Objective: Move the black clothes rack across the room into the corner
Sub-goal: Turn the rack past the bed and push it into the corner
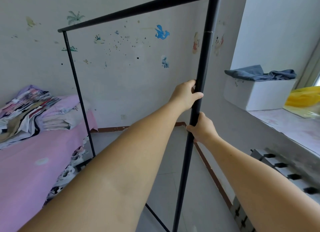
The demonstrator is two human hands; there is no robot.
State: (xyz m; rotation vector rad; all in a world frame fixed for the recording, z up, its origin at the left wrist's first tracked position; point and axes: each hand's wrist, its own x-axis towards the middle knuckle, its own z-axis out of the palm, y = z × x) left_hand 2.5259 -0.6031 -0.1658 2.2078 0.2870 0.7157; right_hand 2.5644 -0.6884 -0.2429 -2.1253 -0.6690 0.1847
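Note:
The black clothes rack (206, 46) is an empty metal frame standing in front of me, with a top bar running from upper right to the far left post near the bed. Both hands hold its near upright post. My left hand (186, 95) wraps the post at mid height. Just below it, my right hand (201, 128) grips the same post. The rack's far post comes down beside the bed's edge. A thin base bar shows at the bottom near my left forearm. The room corner lies just behind the near post.
A bed with a pink sheet (34, 162) and folded bedding (31, 110) fills the left. A windowsill ledge (297, 128) on the right holds a white box (258, 93) with grey cloth and a yellow bag (304, 96). A radiator (280, 169) sits under it. Grey tiled floor (173, 162) lies between.

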